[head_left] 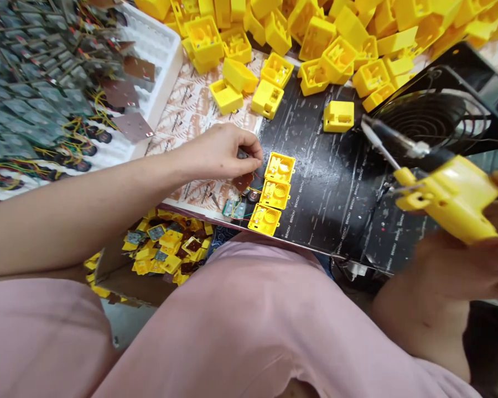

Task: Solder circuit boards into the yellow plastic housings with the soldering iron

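My right hand (pixel 473 260) is wrapped round the grip of a yellow soldering gun (pixel 460 193), its metal tip pointing left over the bench. With thumb and fingers pinched together, my left hand (pixel 232 152) holds a small brown circuit board (pixel 243 181) with thin wires, partly hidden by the fingers. Three open yellow plastic cases lie in a row right of it: an upper case (pixel 280 167), a middle case (pixel 275 193) and a lower case (pixel 264 219). Beside them are a small round black part (pixel 253 195) and a green circuit board (pixel 233 208), joined by wires.
Many yellow cases (pixel 315 38) are heaped at the back. A white foam tray (pixel 166 83) full of wired boards stands at left. A black fan (pixel 423 105) sits at right. Below the bench edge, a cardboard box (pixel 120 273) holds yellow cases and boards.
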Available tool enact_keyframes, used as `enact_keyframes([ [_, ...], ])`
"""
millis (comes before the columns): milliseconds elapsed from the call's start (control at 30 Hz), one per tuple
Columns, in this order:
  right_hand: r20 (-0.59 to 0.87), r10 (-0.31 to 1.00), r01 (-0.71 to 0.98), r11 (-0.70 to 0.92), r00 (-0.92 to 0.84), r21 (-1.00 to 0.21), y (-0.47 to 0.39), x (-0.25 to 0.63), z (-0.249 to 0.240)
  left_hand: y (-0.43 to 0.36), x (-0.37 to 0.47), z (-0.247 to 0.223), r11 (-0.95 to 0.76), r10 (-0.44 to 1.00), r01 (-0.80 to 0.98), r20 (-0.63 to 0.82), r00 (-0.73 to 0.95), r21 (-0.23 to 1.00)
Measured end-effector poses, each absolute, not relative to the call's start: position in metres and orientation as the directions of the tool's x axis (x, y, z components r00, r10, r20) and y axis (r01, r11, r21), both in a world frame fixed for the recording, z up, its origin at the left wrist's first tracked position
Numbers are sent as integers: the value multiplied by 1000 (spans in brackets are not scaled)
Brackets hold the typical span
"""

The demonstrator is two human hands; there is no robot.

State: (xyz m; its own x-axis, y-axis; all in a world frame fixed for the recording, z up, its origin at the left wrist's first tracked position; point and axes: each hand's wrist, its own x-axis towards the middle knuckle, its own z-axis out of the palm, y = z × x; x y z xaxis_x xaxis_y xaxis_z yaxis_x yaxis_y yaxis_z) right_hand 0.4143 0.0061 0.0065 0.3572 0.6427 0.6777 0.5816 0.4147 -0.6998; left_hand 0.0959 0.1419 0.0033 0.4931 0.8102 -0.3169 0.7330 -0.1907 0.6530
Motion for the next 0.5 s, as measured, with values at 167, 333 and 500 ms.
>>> enact_keyframes([
  [167,737,512,555,489,442,-673,25,412,-16,140,103,0,-222,838,713,-244,488,665],
  [333,605,794,566,473,58,-676,6,403,-13,140,109,1,-335,821,743,-207,532,580],
  [500,647,757,514,593,-94,-620,7,394,-5,140,112,2,-428,802,778,-204,562,460],
])
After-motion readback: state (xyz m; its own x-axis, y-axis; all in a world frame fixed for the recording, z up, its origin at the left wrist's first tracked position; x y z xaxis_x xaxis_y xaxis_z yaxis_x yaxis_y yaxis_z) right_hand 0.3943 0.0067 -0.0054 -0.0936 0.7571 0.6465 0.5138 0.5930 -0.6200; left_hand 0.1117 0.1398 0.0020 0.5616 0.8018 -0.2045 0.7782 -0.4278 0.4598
